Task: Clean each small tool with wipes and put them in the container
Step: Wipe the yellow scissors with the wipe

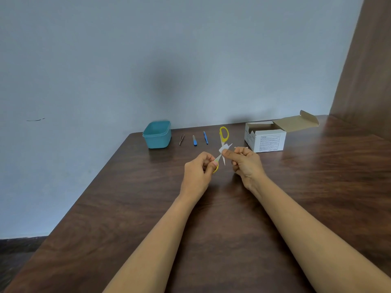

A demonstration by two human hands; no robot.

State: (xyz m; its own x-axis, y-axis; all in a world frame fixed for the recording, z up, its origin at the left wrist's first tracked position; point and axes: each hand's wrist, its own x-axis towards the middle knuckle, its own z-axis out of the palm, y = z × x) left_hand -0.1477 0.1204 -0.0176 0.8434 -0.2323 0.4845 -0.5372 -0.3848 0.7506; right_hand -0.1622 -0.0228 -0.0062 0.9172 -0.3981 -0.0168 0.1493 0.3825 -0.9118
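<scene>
Spotter: What does the head view give you?

Operator: I have both forearms stretched out over the table [127, 197]; the left hand [197, 169] has its fingers [208, 159] curled round the yellow handle of the small scissors [216, 167], with one loop poking out just under the fingertips; the metal end points away, towards the right hand [245, 161].

Spotter: And the right?

Operator: Closed as well; thumb and forefinger pinch the wipe [224, 148] right at that metal end, so the wipe sits between the two hands and sticks up above the right thumb; the hands are near each other but not touching; a white scrap [241, 148] shows behind the right knuckles, and I cannot tell what it is.

Spotter: Where is the container?

Operator: The container [157, 135] stands at the far edge by the wall [148, 60]; it is teal with an open top, well apart from both hands, and I cannot see inside it; to its right, in a row, lie the dark tweezers [182, 139], the nail file [194, 140] with its blue grip, the blue tweezers [205, 138] and the second pair of scissors [224, 134]; that pair lies just behind the wipe; further right stands the white box [266, 140], its flap folded back.
</scene>
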